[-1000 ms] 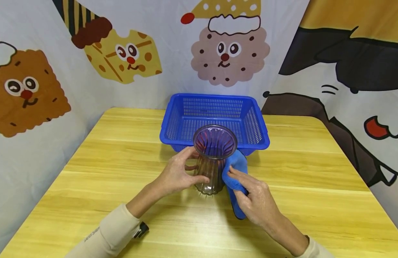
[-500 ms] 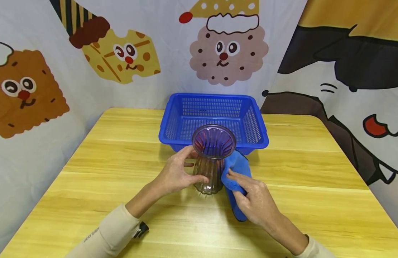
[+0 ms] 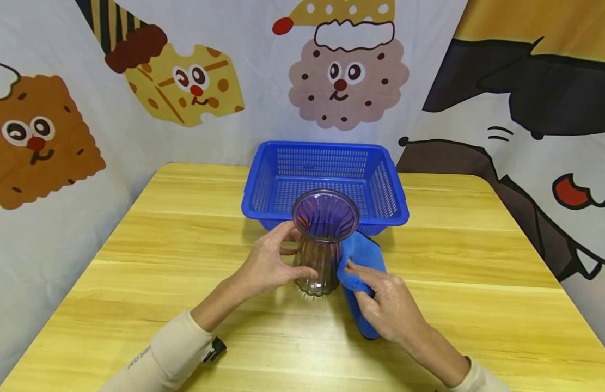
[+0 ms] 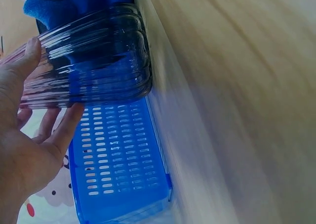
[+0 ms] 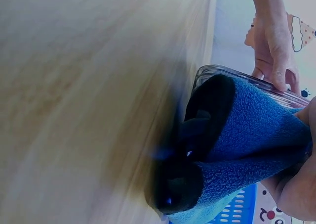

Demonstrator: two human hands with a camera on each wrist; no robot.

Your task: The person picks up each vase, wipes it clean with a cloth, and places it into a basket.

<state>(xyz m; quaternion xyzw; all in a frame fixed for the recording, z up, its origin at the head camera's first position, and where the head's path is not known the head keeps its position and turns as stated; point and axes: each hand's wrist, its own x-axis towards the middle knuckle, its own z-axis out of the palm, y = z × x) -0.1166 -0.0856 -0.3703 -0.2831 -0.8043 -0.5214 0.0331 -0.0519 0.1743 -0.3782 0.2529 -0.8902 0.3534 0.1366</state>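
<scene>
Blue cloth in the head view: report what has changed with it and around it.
The blue terry cloth has spread slightly to the right, its lower end too. Nothing was newly gripped or released: the right hand still holds it, the left hand the ribbed glass vase. Both hands, vase and perforated blue basket look essentially unmoved.

Basket (image 3: 322, 163), obstacle behind vase (image 3: 323, 245)

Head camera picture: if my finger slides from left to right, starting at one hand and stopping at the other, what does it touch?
Left hand → fluted glass vase → blue cloth → right hand.
</scene>
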